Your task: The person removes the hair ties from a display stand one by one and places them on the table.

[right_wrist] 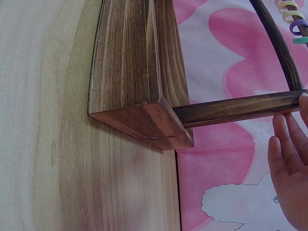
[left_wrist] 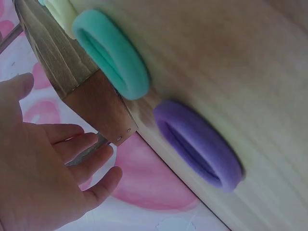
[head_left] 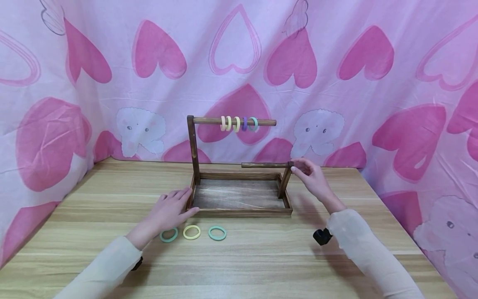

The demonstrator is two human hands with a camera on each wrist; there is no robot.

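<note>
A dark wooden stand (head_left: 193, 149) has a tray base, a tall left post and a short right post (head_left: 284, 182), each carrying a horizontal rod. My left hand (head_left: 171, 209) rests at the tray's left end, fingers extended, thumb near the front corner. At the top of the short post, my right hand (head_left: 311, 178) pinches the wood, thumb in front; straight fingers (right_wrist: 284, 139) show along its outer side. In front lie a yellow hair tie (head_left: 192, 238) and a teal one (head_left: 217, 239). A purple hair tie (left_wrist: 207, 130) beneath my left arm is hidden from the head view.
Several pastel hair ties, including a purple one (head_left: 245, 123), hang on the upper rod (head_left: 209, 121). A pink heart-patterned cloth (head_left: 239, 41) stands behind the wooden table (head_left: 254, 270). Black wrist gear (head_left: 322, 236) shows below my right sleeve.
</note>
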